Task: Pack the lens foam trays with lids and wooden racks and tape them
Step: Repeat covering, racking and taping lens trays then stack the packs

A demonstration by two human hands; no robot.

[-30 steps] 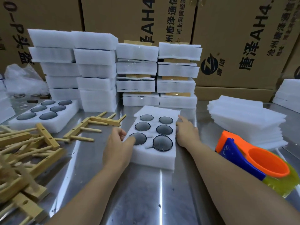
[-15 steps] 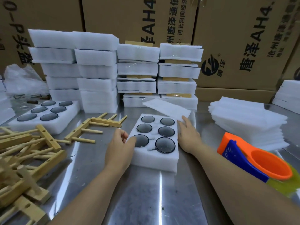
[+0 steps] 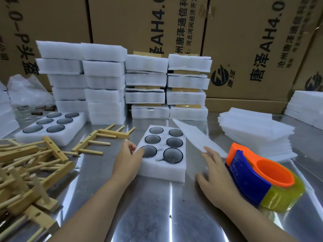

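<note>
Reading "唐泽 AH4", cartons (image 3: 244, 23) stand behind the foam tray (image 3: 162, 171).

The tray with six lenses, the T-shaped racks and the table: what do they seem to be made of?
The tray looks like soft white foam, matte with a fuzzy edge. The racks look like bare pale wood, with dowel pegs and drilled holes. The table seems polished metal, probably steel: it mirrors light streaks.
</note>
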